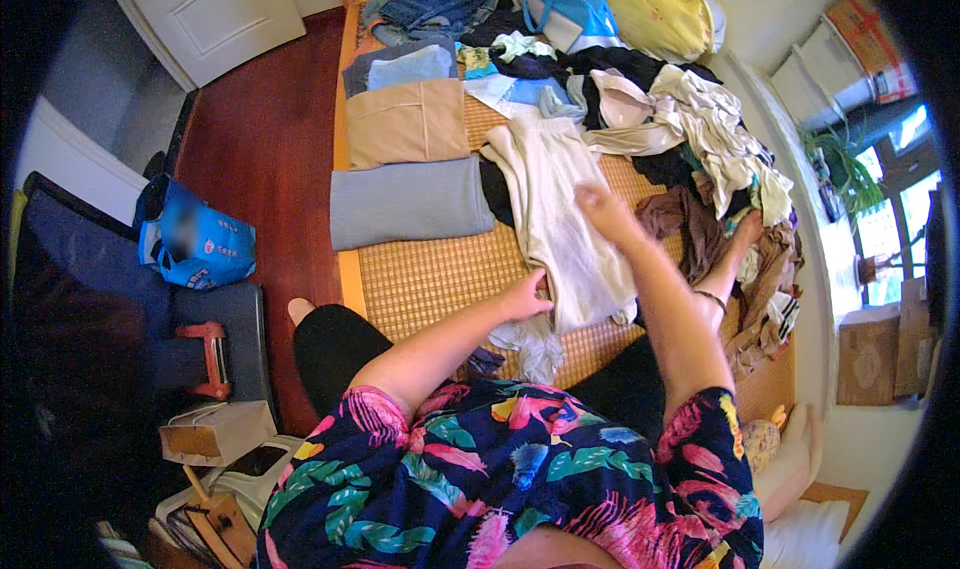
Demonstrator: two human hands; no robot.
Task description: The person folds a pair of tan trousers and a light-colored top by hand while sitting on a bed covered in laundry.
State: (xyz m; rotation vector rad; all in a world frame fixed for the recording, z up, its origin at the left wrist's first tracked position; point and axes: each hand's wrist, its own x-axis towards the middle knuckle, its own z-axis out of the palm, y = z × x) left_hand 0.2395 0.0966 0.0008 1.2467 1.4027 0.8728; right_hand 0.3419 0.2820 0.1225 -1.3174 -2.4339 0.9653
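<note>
Cream cloth trousers lie lengthwise on a woven mat, the waistband at the far end. My left hand is at their near left edge, thumb and fingers apart; whether it pinches the cloth cannot be told. My right hand, blurred, is over their right side, and its fingers are not clear. Left of the trousers lie a folded grey-blue garment, a folded tan garment and folded blue garments. A thin white cloth lies crumpled below the trousers.
Loose clothes are heaped along the right, by my bare foot. Jeans, a blue-and-white bag and a yellow bundle stand at the far end. Left are a red wood floor and a blue bag.
</note>
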